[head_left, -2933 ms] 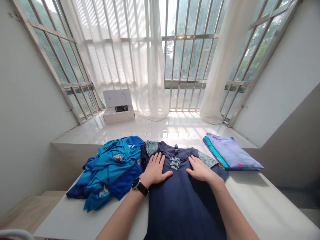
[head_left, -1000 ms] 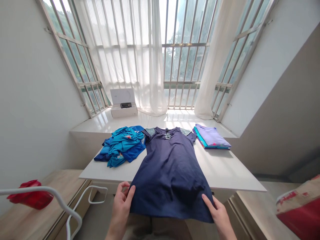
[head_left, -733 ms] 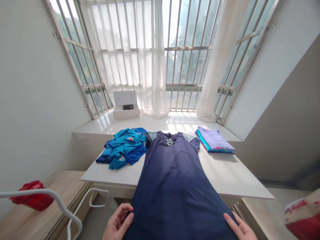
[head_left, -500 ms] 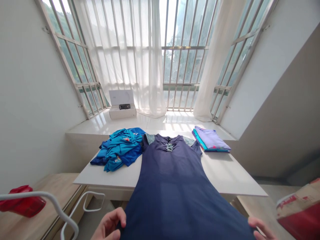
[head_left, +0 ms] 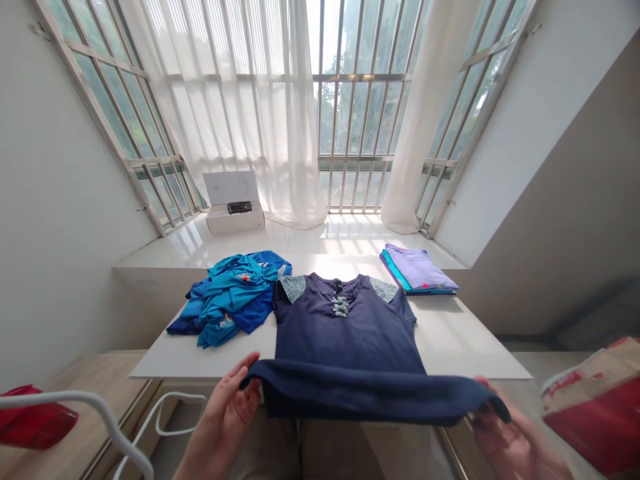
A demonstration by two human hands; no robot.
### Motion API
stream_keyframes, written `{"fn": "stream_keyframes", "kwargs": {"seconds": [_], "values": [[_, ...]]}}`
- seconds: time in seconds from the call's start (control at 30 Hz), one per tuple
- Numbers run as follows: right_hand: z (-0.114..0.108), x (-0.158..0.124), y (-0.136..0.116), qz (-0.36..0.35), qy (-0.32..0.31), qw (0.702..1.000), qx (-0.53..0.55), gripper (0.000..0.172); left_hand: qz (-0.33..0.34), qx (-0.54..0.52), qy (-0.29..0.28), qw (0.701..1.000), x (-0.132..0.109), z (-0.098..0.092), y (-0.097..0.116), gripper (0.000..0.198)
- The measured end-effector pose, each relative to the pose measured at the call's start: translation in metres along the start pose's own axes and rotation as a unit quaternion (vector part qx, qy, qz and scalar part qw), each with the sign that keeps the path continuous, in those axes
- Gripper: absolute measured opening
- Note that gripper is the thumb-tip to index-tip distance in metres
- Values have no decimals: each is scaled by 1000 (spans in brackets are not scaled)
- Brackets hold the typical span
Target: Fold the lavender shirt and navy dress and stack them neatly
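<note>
A dark navy dress point(head_left: 345, 343) with patterned shoulders and small bows at the neckline lies face up on the white table, its neck toward the window. Its lower part is lifted off the near edge and doubled up toward me. My left hand point(head_left: 239, 393) grips the hem at its left corner, thumb and fingers closed on the cloth. At the opposite corner my right hand point(head_left: 505, 427), somewhat blurred, holds the hem as well. Between both hands the raised fabric stretches across in a band, covering the dress's middle.
Left on the white table point(head_left: 480, 340) is a rumpled pile of blue clothes point(head_left: 230, 297). Folded clothes point(head_left: 420, 267) are stacked at the right. An opened white box point(head_left: 235, 217) sits on the sill. A white metal frame point(head_left: 95, 403) and a red-and-tan bag point(head_left: 600, 407) flank the table.
Both hands have risen with the hem, bringing the skirt up from hanging toward me to a fold near the table's front edge. The camera view has shifted slightly.
</note>
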State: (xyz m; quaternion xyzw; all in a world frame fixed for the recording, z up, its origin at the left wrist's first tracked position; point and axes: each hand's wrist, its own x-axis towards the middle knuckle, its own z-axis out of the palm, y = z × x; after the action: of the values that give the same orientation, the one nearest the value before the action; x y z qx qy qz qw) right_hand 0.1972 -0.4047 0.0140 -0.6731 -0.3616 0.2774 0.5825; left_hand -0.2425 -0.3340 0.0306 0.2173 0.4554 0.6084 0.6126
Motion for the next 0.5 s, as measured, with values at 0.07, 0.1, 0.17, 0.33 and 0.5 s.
{"fn": "stream_keyframes", "kwargs": {"seconds": [0.07,0.1,0.17,0.33,0.5], "values": [[27,24,-4,83,-84,985,128,64,-6,-1,-35,999,23,20,-2,54],[39,34,-5,78,-87,982,150,70,14,23,-38,999,33,26,-4,59],[59,47,-1,42,-69,989,121,79,89,123,-33,988,47,30,-12,65],[93,58,18,-129,-118,972,-158,53,276,514,-160,797,68,38,-28,45],[131,63,25,-249,-172,860,-411,67,344,729,-234,543,105,66,-48,58]]}}
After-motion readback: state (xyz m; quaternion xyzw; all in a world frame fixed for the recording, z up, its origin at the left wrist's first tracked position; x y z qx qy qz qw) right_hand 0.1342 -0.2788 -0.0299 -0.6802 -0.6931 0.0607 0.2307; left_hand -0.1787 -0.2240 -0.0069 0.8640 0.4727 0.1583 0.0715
